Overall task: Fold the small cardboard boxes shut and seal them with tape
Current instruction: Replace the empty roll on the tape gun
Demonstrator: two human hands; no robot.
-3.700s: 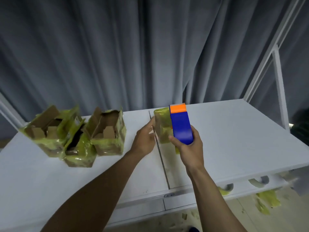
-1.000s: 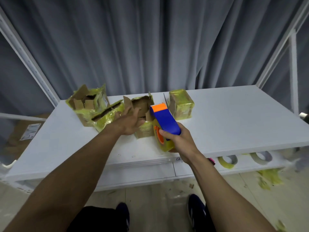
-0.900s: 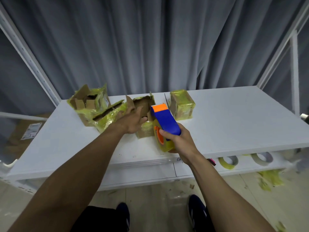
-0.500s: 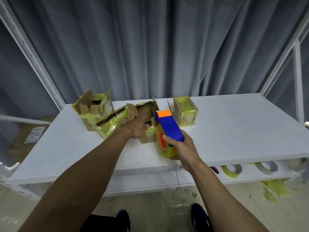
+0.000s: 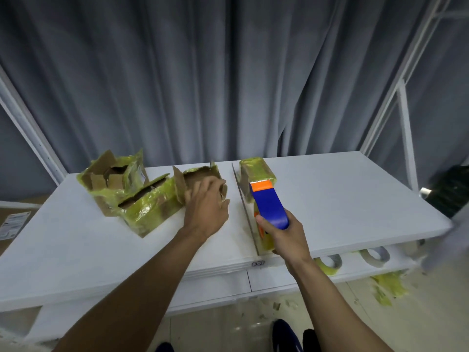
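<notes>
White table [image 5: 355,199]: sealed box [image 5: 256,171] now left at the back by the seam, left hand [image 5: 206,212] has shifted onto the nearest open box [image 5: 198,177], fingers curled over its flaps, right hand [image 5: 286,237] clenched round the tape dispenser [image 5: 269,207], so likely flap-folding next, tape standing by.
</notes>
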